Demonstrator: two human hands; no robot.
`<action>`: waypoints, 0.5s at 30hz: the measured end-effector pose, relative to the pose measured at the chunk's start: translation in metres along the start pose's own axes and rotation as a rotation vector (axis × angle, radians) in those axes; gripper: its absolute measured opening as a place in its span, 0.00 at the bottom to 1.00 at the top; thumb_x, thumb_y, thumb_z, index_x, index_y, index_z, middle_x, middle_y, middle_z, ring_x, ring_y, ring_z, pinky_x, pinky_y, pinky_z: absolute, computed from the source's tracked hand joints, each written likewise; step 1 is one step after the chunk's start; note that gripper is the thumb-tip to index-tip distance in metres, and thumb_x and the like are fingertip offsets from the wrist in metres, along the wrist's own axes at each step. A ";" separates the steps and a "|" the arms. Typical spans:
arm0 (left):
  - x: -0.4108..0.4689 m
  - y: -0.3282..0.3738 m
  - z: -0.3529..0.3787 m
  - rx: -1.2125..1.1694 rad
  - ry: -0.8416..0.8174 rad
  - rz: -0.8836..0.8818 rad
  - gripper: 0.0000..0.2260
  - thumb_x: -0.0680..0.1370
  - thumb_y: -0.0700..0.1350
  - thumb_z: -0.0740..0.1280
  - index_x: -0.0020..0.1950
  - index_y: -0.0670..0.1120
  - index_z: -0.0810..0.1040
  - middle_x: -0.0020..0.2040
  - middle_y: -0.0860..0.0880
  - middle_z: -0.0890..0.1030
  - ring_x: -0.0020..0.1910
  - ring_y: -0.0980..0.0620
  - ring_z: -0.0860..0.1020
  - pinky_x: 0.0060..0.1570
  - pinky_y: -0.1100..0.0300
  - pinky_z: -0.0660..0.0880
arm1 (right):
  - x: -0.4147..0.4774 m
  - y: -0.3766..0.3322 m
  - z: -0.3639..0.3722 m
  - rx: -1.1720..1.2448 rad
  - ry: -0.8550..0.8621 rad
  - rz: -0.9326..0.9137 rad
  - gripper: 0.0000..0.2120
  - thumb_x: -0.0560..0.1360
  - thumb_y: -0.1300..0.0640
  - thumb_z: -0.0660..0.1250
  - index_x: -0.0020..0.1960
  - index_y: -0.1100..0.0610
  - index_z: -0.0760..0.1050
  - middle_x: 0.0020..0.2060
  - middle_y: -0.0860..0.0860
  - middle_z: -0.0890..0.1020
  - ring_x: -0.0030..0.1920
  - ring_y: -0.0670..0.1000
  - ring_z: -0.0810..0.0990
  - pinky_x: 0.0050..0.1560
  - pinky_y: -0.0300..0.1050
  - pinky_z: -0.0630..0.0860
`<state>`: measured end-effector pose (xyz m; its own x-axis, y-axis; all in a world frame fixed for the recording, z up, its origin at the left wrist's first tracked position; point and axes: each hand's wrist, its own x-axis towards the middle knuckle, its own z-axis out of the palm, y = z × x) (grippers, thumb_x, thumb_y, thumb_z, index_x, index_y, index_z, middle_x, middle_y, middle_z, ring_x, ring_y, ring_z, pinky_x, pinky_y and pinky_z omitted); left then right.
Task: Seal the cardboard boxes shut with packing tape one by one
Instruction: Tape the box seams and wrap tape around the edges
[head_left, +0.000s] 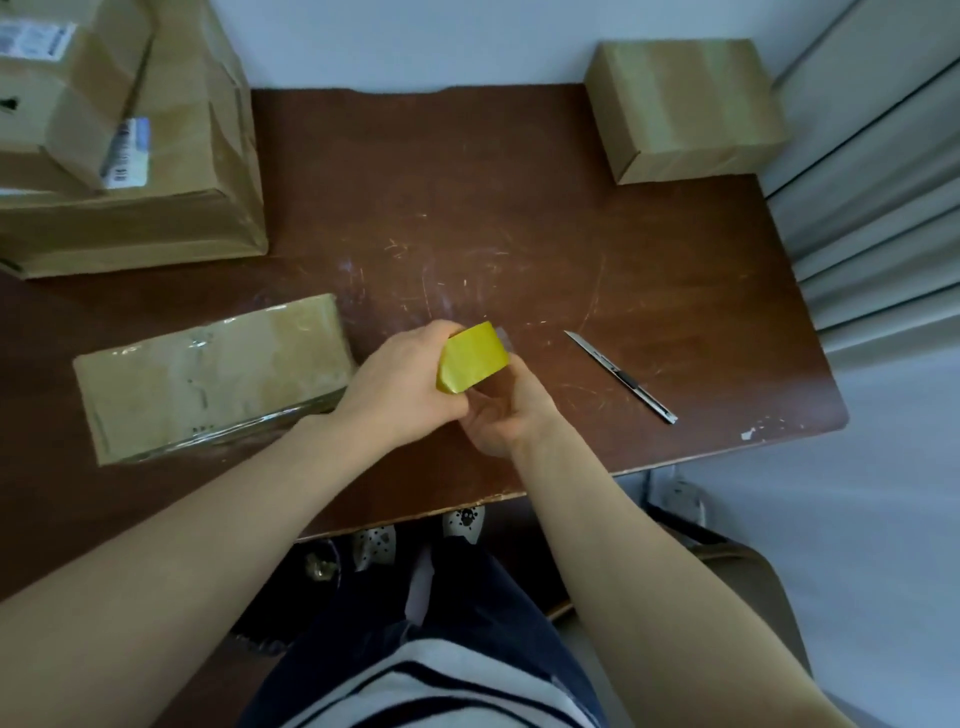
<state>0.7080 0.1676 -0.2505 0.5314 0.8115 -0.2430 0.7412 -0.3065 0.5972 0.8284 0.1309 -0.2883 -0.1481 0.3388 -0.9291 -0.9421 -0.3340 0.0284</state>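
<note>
**Both hands on the tape roll, boxes waiting around it**

The yellow tape roll (472, 358) is held just above the middle of the scratched brown table (467, 208), near its front edge. The left hand (400, 379) wraps the roll from the left, with its fingers curled over the top and far side. Their tips are hidden behind the roll. The right hand (506, 415) comes in from below and to the right, palm turned up, fingers curled in against the underside of the roll. That part is blurred and in shadow, so I cannot tell whether they pinch a loose end of tape or only grip the roll. A pale, see-through sliver shows at the roll's far edge, too faint to make out.

Just left of the hands, a flat cardboard box (208, 374) lies on the table, with glossy clear tape across its top. The left forearm covers its near right corner.

At the far right corner sits a small closed box (680, 109). At the far left a large box (197, 171) carries a smaller labelled box (62, 93); the frame cuts both off and the label print is unreadable.

A slim utility knife (621, 376) lies to the right of the hands, apart from them, with its blade out.
</note>
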 end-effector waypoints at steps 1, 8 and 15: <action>0.004 0.001 -0.002 -0.023 -0.005 -0.013 0.28 0.66 0.45 0.75 0.65 0.50 0.72 0.53 0.48 0.79 0.53 0.45 0.77 0.44 0.58 0.68 | 0.000 -0.002 0.001 0.026 0.014 -0.003 0.18 0.73 0.49 0.71 0.40 0.65 0.77 0.39 0.60 0.82 0.37 0.56 0.81 0.29 0.51 0.80; 0.006 0.011 -0.010 -0.012 -0.058 0.056 0.27 0.66 0.43 0.72 0.65 0.51 0.73 0.50 0.50 0.77 0.52 0.47 0.75 0.44 0.58 0.67 | -0.007 -0.015 0.002 0.107 0.016 0.056 0.21 0.78 0.58 0.65 0.33 0.73 0.76 0.25 0.63 0.79 0.21 0.61 0.79 0.19 0.47 0.75; -0.020 0.004 0.000 0.169 -0.065 0.207 0.34 0.68 0.43 0.72 0.72 0.49 0.64 0.65 0.49 0.75 0.58 0.49 0.72 0.51 0.63 0.63 | -0.015 -0.024 0.002 -0.045 0.029 0.154 0.17 0.77 0.61 0.65 0.36 0.73 0.78 0.33 0.62 0.82 0.38 0.55 0.82 0.22 0.55 0.76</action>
<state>0.7002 0.1501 -0.2427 0.6998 0.6909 -0.1814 0.6694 -0.5456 0.5042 0.8521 0.1356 -0.2738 -0.2801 0.2551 -0.9255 -0.8945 -0.4193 0.1551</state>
